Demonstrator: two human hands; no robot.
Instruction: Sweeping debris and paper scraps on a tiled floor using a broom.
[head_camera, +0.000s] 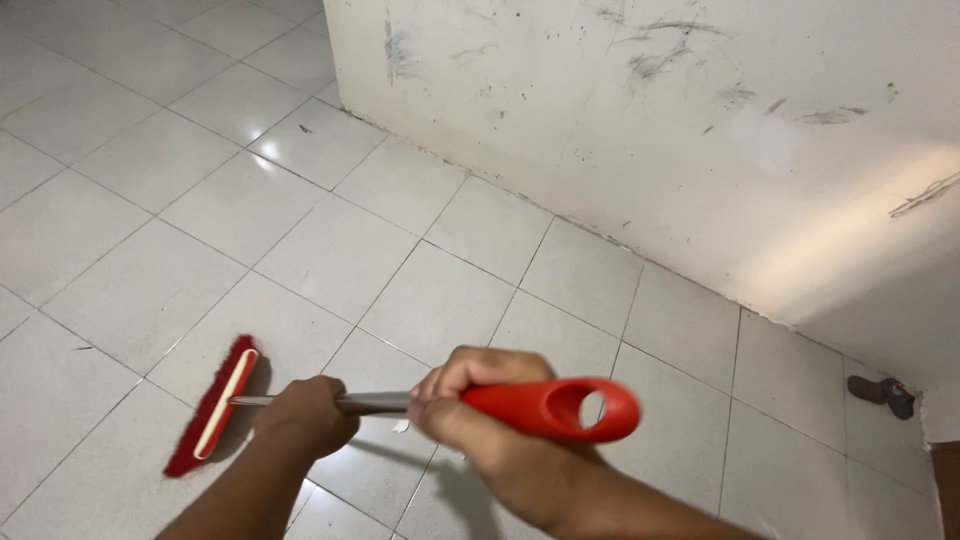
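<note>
- No packages, labels, signs or screens are showing anywhere in this view.
</note>
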